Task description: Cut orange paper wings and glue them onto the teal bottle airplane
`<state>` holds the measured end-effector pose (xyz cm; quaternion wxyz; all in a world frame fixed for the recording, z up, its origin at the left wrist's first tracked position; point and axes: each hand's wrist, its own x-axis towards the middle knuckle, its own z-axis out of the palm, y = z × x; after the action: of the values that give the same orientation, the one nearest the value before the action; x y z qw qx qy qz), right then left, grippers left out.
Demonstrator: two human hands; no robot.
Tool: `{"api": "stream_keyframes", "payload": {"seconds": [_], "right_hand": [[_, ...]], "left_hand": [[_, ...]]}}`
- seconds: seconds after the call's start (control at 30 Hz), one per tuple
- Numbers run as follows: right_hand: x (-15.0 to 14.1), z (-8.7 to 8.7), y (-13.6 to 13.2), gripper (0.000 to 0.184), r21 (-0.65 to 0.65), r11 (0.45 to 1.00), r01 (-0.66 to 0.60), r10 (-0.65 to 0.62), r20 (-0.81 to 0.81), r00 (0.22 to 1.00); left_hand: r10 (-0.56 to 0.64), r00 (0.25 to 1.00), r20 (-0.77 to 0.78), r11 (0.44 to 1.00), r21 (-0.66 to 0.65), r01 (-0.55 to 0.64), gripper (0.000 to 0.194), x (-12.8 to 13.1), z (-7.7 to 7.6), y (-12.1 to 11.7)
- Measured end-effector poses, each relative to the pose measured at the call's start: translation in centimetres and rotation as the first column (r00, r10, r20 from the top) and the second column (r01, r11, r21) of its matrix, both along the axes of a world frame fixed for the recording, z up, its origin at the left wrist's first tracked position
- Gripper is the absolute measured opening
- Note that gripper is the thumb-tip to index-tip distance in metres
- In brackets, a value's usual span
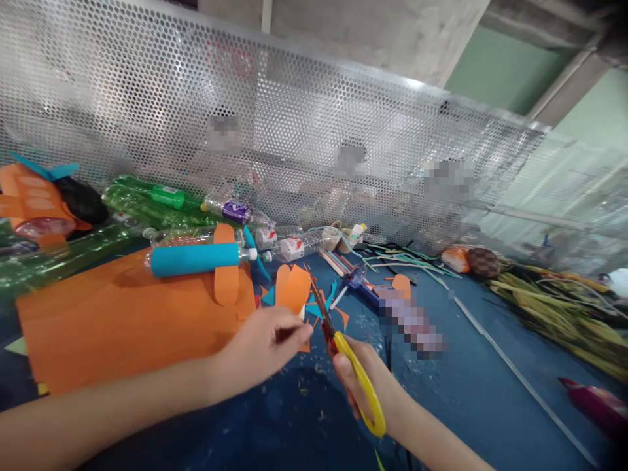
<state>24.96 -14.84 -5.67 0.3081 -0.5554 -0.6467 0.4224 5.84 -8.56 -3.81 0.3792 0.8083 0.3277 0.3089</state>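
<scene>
My right hand (366, 376) grips scissors with yellow handles (360, 379), their blades (321, 304) pointing up and to the left. Beside the blades, an orange paper piece with a rounded end (293, 288) rises from the curled fingers of my left hand (267, 347). Those fingers hide its lower part. Left of that hand lies a large orange paper sheet (132, 320). On the sheet's far edge rests a plastic bottle wrapped in blue paper (193, 260), with an upright rounded orange strip (226, 288) across it.
Orange and blue scraps (318, 307) litter the blue table (314, 405). A blue glue gun (360, 284) lies right of them. Green bottles (147, 199) and clear bottles (294, 245) line the perforated metal screen (289, 124). Dried leaves (554, 314) lie far right; people (350, 176) show behind the screen.
</scene>
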Motion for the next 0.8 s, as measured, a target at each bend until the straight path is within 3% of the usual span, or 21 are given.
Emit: {"api": "stream_keyframes", "payload": {"seconds": [0.03, 0.1, 0.17, 0.23, 0.3, 0.4, 0.5, 0.6, 0.67, 0.8], "right_hand": [[-0.2, 0.2, -0.1, 0.057, 0.020, 1.000, -0.019, 0.019, -0.003, 1.000], [-0.5, 0.3, -0.4, 0.058, 0.068, 0.996, -0.059, 0.062, -0.037, 0.997], [-0.7, 0.0, -0.7, 0.060, 0.122, 0.989, -0.080, 0.090, -0.081, 0.993], [-0.7, -0.5, -1.0, 0.062, 0.173, 0.982, -0.075, 0.096, -0.113, 0.989], [-0.6, -1.0, -1.2, 0.063, 0.205, 0.977, -0.055, 0.089, -0.159, 0.983], [-0.7, -1.4, -1.4, 0.065, 0.194, 0.980, -0.040, 0.088, -0.242, 0.966], [-0.9, -1.5, -1.4, 0.062, 0.162, 0.984, -0.073, 0.114, -0.256, 0.960], [-1.1, -1.7, -1.4, 0.061, 0.151, 0.982, -0.117, 0.149, -0.222, 0.964], [-1.2, -1.7, -1.4, 0.062, 0.146, 0.979, -0.141, 0.167, -0.179, 0.970], [-1.4, -0.8, -1.4, 0.061, 0.196, 0.955, -0.221, 0.236, -0.056, 0.970]], "left_hand": [[-0.098, 0.995, 0.018, 0.977, -0.189, 0.100, 0.035, 0.4, -0.5, -0.6], [-0.180, 0.968, 0.177, 0.835, -0.493, 0.245, 0.033, 1.1, -1.8, -1.3], [-0.105, 0.945, 0.309, 0.720, -0.632, 0.287, 0.038, 1.7, -3.1, -1.5], [-0.016, 0.922, 0.386, 0.672, -0.679, 0.296, 0.045, 1.9, -3.8, -1.3], [0.025, 0.910, 0.414, 0.717, -0.642, 0.272, 0.045, 1.7, -3.7, -1.0], [-0.020, 0.879, 0.477, 0.861, -0.438, 0.257, 0.043, 0.7, -2.7, -0.7], [-0.067, 0.841, 0.536, 0.923, -0.287, 0.256, 0.044, -0.2, -1.7, -0.6], [0.097, 0.867, 0.489, 0.946, -0.317, 0.074, 0.037, -0.5, -1.3, -0.9], [0.240, 0.855, 0.460, 0.923, -0.381, -0.054, 0.035, -0.4, -1.2, -1.2], [0.312, 0.790, 0.528, 0.892, -0.449, -0.052, 0.031, 0.2, -0.7, -1.4]]}}
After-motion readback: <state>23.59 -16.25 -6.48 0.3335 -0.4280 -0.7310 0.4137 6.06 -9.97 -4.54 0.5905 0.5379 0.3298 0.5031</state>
